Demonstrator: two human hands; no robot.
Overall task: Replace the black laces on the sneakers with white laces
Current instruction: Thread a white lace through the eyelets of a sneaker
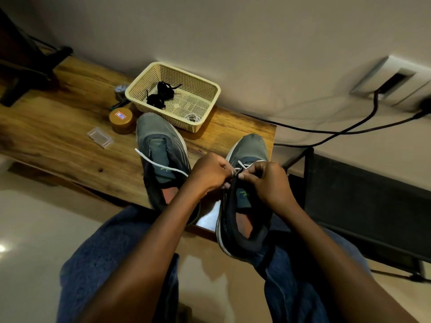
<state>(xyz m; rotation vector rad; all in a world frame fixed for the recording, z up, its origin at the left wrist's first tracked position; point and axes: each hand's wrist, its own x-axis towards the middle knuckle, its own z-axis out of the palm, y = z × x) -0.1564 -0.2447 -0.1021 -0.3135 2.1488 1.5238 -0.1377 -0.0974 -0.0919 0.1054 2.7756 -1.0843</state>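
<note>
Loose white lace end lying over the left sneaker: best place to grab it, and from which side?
Pinch the white lace just behind its free tip, coming from the left. That end sticks out past the left sneaker edge over bare table, clear of both hands; its other end disappears behind the left hand.

brown jar (120, 120), clear plastic box (100, 137), wall socket (394, 81)

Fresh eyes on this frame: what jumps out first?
Both hands meet at centre over the right grey sneaker: the left hand and the right hand pinch a white lace at its eyelets, one end trailing left across the laceless left grey sneaker. Behind them, on the wooden table, a cream plastic mesh basket holds bundled black laces.
</note>
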